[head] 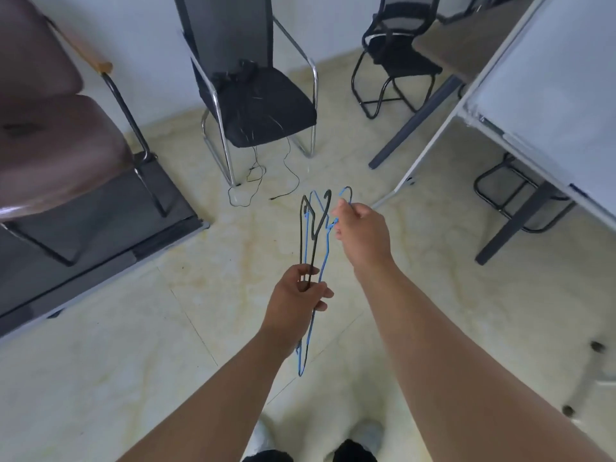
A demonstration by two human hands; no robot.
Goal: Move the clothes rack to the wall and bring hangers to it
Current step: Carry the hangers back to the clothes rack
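Observation:
I hold a bunch of thin wire hangers edge-on in front of me, above the pale tiled floor. The black hangers (308, 233) and the blue hangers (322, 261) overlap. My left hand (296, 300) grips the lower bars of the bunch, and the blue ends hang below it. My right hand (361, 233) pinches a blue hook at the top right of the bunch. No clothes rack is recognisable in this view.
A black chair (260, 105) with a chrome frame stands ahead, a thin black cable (263, 181) trailing on the floor below it. A brown seat (53, 145) is at left, a mesh chair (396, 55) at back right, a white table (546, 105) at right.

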